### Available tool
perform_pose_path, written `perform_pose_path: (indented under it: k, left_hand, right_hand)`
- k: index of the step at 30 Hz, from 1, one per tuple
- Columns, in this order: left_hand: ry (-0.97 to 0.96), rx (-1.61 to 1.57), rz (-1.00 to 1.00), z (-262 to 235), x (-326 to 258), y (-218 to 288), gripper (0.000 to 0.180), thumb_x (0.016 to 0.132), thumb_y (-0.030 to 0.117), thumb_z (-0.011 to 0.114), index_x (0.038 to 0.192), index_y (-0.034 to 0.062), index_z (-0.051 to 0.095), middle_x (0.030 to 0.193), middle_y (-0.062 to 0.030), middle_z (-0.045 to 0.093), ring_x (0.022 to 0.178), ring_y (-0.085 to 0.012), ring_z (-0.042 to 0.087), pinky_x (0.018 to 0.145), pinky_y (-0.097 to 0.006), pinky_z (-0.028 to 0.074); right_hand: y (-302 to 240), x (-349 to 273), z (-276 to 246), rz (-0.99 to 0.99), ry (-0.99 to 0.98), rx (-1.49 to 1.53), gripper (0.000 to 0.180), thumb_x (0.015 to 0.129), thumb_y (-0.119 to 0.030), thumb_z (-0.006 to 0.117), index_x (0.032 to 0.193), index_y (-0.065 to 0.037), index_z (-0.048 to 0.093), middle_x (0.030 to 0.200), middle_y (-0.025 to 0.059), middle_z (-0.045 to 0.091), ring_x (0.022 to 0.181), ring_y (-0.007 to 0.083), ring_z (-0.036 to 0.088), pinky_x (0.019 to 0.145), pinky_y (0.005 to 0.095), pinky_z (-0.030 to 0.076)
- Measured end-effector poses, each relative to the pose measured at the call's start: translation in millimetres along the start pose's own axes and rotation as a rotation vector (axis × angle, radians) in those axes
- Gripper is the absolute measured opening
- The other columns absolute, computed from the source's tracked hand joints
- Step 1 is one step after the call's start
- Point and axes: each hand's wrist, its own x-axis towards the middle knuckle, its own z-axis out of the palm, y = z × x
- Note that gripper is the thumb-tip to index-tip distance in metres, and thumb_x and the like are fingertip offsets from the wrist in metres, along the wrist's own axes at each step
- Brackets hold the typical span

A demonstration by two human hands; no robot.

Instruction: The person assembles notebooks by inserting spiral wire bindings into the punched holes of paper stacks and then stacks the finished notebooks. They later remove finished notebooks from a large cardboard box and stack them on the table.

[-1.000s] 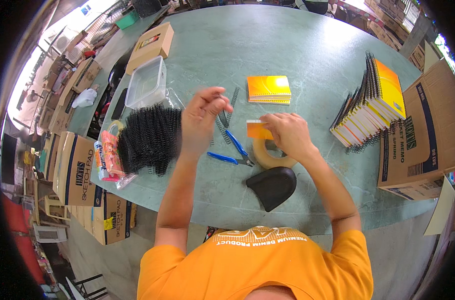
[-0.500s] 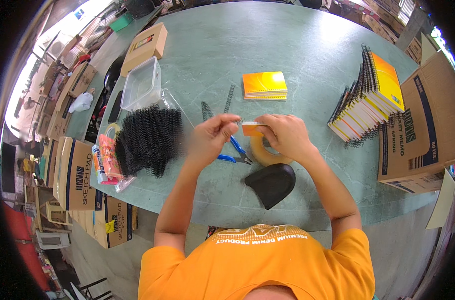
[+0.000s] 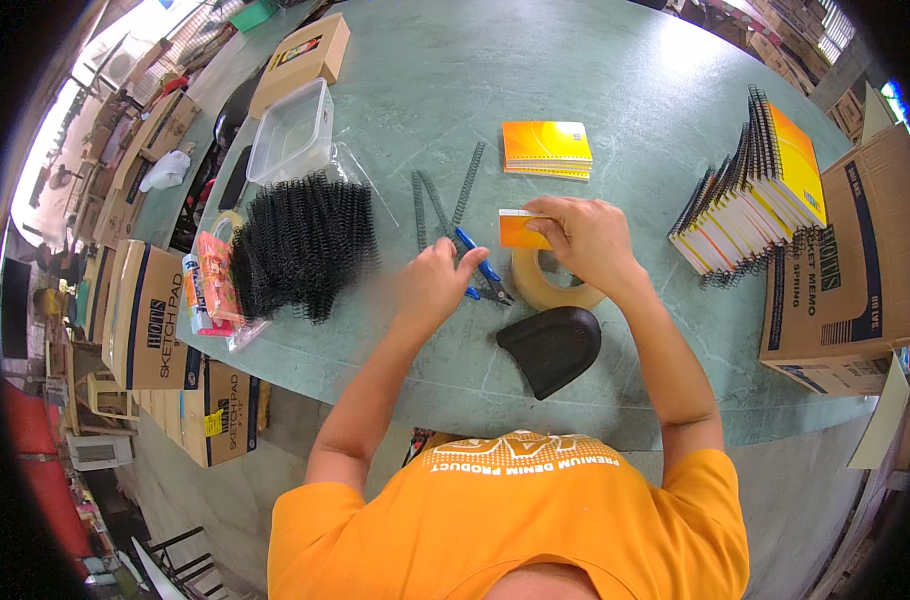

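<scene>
The pad (image 3: 521,235) is pinched by its right end in the right hand (image 3: 590,242), seen over the tape's (image 3: 557,294) upper edge. It should be light and stiff yet bendable, best held by an edge. The pad's right end is covered by fingers; whether the pliers (image 3: 489,270) are grasped by the left hand (image 3: 435,283) cannot be told.

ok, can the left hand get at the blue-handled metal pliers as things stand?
Probably yes: the left hand is just beside the blue-handled metal pliers, partly hiding them, and nothing else appears to lie on top. Contact can't be told.
</scene>
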Motion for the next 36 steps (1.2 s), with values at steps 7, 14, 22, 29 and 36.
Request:
perform_pose_path:
  k: [7, 14, 22, 29, 36]
  left_hand:
    - [-0.314, -0.074, -0.128, -7, 19, -19, 0.046, 0.073, 0.048, 0.067, 0.066, 0.0024, 0.061, 0.069, -0.0166, 0.064, 0.067, -0.0330, 0.063, 0.062, -0.041, 0.048]
    - [-0.106, 0.122, -0.065, -19, 3, -39, 0.032, 0.076, 0.030, 0.059, 0.080, -0.0011, 0.060, 0.074, -0.0199, 0.063, 0.071, -0.0369, 0.063, 0.065, -0.045, 0.049]
    - [-0.155, 0.160, -0.088, -30, -1, -57, 0.032, 0.080, 0.027, 0.053, 0.095, -0.0015, 0.054, 0.085, -0.0245, 0.061, 0.084, -0.0410, 0.060, 0.074, -0.049, 0.047]
    - [-0.309, 0.304, -0.037, -66, 6, -48, 0.031, 0.085, 0.032, 0.053, 0.102, 0.0059, 0.056, 0.091, -0.0206, 0.062, 0.085, -0.0397, 0.059, 0.073, -0.047, 0.046]
    - [-0.028, 0.200, 0.091, -62, 5, -29, 0.025, 0.089, 0.025, 0.054, 0.101, 0.0038, 0.058, 0.086, -0.0167, 0.062, 0.076, -0.0321, 0.061, 0.069, -0.040, 0.047]
  right_hand:
    - [-1, -4, 0, 0.053, -0.040, 0.011, 0.016, 0.079, -0.024, 0.062, 0.092, -0.015, 0.067, 0.075, 0.0073, 0.066, 0.068, 0.0256, 0.063, 0.060, 0.0366, 0.048]
    - [0, 3, -1, 0.056, -0.035, 0.005, 0.017, 0.079, -0.024, 0.062, 0.093, -0.014, 0.066, 0.073, 0.0076, 0.065, 0.067, 0.0259, 0.063, 0.060, 0.0372, 0.048]
    - [-4, 4, -8, 0.071, -0.101, 0.062, 0.017, 0.079, -0.020, 0.061, 0.094, -0.012, 0.065, 0.076, 0.0103, 0.065, 0.071, 0.0286, 0.062, 0.062, 0.0387, 0.048]
    - [-3, 6, -6, 0.068, -0.126, 0.053, 0.019, 0.080, -0.016, 0.058, 0.098, -0.012, 0.063, 0.076, 0.0107, 0.064, 0.070, 0.0296, 0.062, 0.062, 0.0395, 0.047]
    - [-2, 3, -2, 0.005, -0.055, 0.080, 0.020, 0.082, -0.016, 0.056, 0.100, -0.016, 0.063, 0.076, 0.0086, 0.065, 0.071, 0.0278, 0.062, 0.062, 0.0384, 0.048]
